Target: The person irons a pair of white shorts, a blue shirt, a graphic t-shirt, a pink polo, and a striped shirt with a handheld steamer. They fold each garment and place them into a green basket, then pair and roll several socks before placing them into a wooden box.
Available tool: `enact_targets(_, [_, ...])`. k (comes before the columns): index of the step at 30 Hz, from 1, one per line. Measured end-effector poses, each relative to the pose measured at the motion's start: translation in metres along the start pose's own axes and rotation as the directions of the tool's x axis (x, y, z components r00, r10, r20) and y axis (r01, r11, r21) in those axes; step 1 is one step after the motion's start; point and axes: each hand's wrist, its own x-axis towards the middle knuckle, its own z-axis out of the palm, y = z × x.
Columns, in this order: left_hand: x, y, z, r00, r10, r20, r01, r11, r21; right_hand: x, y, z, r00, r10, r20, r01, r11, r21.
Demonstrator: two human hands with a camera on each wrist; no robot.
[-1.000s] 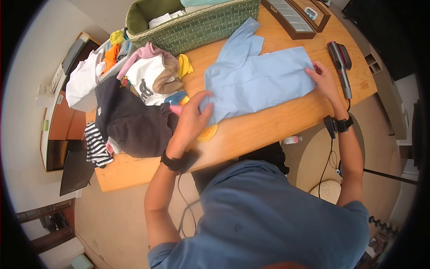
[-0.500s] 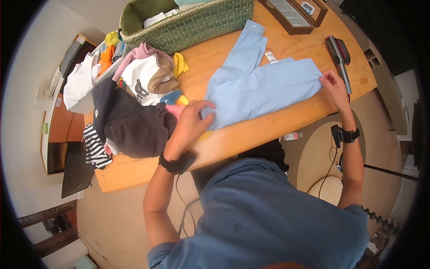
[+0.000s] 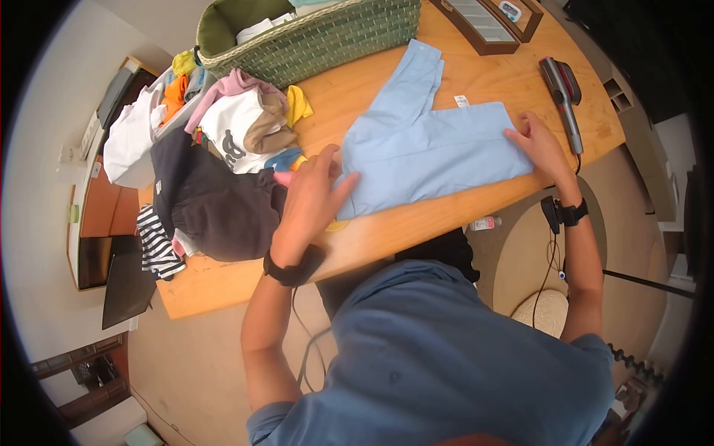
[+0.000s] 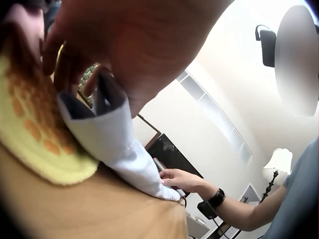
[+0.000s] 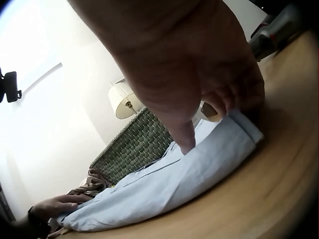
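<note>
A light blue shirt [image 3: 439,152] lies on the wooden table, one sleeve [image 3: 410,78] stretched toward the basket and a small white tag [image 3: 462,101] at its far edge. My left hand [image 3: 309,197] is at the shirt's left end, thumb spread from the fingers. In the left wrist view the shirt's raised edge [image 4: 107,119] stands beside its fingers, which are partly in shadow. At the shirt's right end, my right hand [image 3: 541,149] rests with fingers loosely extended. The right wrist view shows its thumb [image 5: 185,142] on the cloth and the fingers beyond the edge.
A green woven basket [image 3: 320,48] stands at the back. Heaped clothes, including dark trousers [image 3: 223,201] and a white print top [image 3: 236,126], lie left. A corded handheld brush [image 3: 563,100] lies right, near a compartment box [image 3: 483,26]. Yellow-orange cloth [image 4: 37,124] lies beside my left hand.
My right hand moved out to the right with the shirt's end pinched, then came back left and its fingers loosened. The shirt shifted and lies flatter; its tag came into view. The left hand's fingers spread.
</note>
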Motion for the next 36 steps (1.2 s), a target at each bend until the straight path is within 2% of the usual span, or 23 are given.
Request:
enact_targets(2, [0.004, -0.001, 0.009, 0.999, 0.054, 0.010, -0.055, 0.988, 0.144, 0.006, 0.005, 0.008, 0.996, -0.041, 0.078, 0.041, 0.999, -0.002])
enact_targets(3, [0.005, -0.001, 0.011, 0.997, 0.077, 0.016, -0.079, 0.973, 0.216, 0.010, 0.013, 0.012, 0.988, -0.079, 0.131, 0.070, 0.995, 0.071])
enact_targets(5, [0.008, -0.001, 0.012, 0.998, 0.028, 0.064, -0.040, 0.979, 0.202, 0.014, 0.026, 0.015, 0.960, -0.159, 0.230, 0.109, 0.970, 0.216])
enact_targets(8, [0.009, -0.001, 0.011, 0.992, 0.010, 0.123, -0.031, 0.984, 0.176, 0.006, 0.022, 0.002, 0.951, -0.086, 0.296, 0.043, 0.988, 0.147])
enact_targets(10, [0.012, 0.001, 0.008, 0.989, 0.014, 0.147, -0.039, 0.986, 0.163, -0.003, -0.009, -0.019, 0.946, 0.032, 0.324, 0.015, 0.990, -0.142])
enact_targets(11, [0.014, 0.001, 0.007, 0.988, 0.015, 0.155, -0.040, 0.987, 0.158, -0.005, -0.024, -0.022, 0.942, 0.091, 0.324, 0.004, 0.959, -0.283])
enact_targets(13, [0.018, 0.001, 0.008, 0.991, 0.024, 0.134, -0.048, 0.983, 0.180, -0.001, -0.033, -0.018, 0.988, -0.084, 0.127, 0.115, 0.958, -0.261])
enact_targets(14, [0.021, 0.000, 0.010, 0.994, 0.034, 0.105, -0.055, 0.977, 0.207, 0.002, -0.039, -0.016, 0.985, -0.170, 0.023, 0.170, 0.951, -0.259])
enact_targets(17, [0.033, -0.004, 0.018, 0.995, 0.020, 0.096, -0.042, 0.969, 0.241, 0.036, -0.070, 0.000, 0.980, -0.156, 0.126, 0.153, 0.988, 0.039])
enact_targets(19, [0.036, -0.006, 0.020, 0.994, 0.003, 0.105, -0.025, 0.976, 0.215, 0.082, -0.059, 0.041, 0.959, -0.244, 0.141, 0.237, 0.969, 0.063])
enact_targets(21, [0.035, -0.007, 0.019, 0.994, -0.008, 0.107, -0.008, 0.988, 0.153, 0.099, -0.099, 0.039, 0.919, -0.162, 0.359, 0.066, 0.962, 0.264])
enact_targets(24, [0.032, -0.011, 0.021, 0.996, -0.006, 0.092, -0.005, 0.993, 0.118, 0.119, -0.101, 0.078, 0.978, -0.131, 0.159, 0.039, 0.875, 0.482])
enact_targets(27, [0.031, -0.010, 0.020, 0.997, 0.004, 0.077, -0.011, 0.995, 0.099, 0.121, -0.101, 0.086, 0.965, -0.158, 0.210, -0.068, 0.624, 0.778])
enact_targets(30, [0.031, -0.012, 0.022, 0.998, 0.006, 0.070, -0.013, 0.995, 0.103, 0.115, -0.104, 0.083, 0.985, -0.111, 0.134, -0.107, 0.226, 0.968])
enact_targets(33, [0.031, -0.013, 0.022, 0.998, 0.000, 0.058, -0.005, 0.997, 0.082, 0.087, -0.104, 0.038, 0.877, -0.441, 0.189, -0.166, 0.090, 0.982])
enact_targets(35, [0.030, -0.009, 0.018, 0.997, -0.008, 0.082, 0.002, 0.997, 0.073, 0.088, -0.062, 0.026, 0.777, -0.579, 0.247, -0.088, 0.288, 0.954])
enact_targets(36, [0.030, -0.008, 0.017, 0.995, -0.010, 0.097, 0.003, 0.998, 0.068, 0.079, -0.060, 0.022, 0.760, -0.586, 0.281, -0.094, 0.329, 0.940])
